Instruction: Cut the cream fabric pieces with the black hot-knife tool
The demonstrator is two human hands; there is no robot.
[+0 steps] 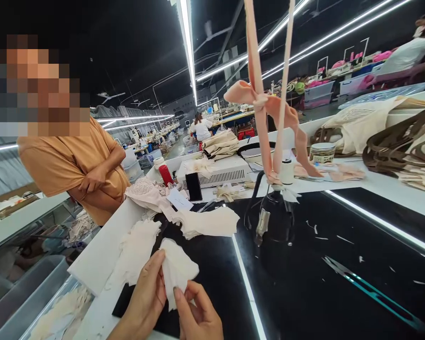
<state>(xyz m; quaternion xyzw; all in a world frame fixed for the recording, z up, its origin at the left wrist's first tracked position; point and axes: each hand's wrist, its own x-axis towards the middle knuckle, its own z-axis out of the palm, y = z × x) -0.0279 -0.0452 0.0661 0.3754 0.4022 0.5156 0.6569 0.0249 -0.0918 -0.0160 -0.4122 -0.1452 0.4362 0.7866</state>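
Hands (170, 302) raised, pinching white fabric (177, 271)

A large factory hall runs back under a dark ceiling (134, 52) crossed by long strip lights (188, 47) and ceiling fans (108, 97). The near desk (326, 264) is glossy black with a white edge, mirroring the lights. Rows of sewing benches (159, 132) recede into the distance, where a seated worker (200, 126) faces away. Grey plastic bins (24, 288) stand at lower left beside a pale side counter (17, 222).
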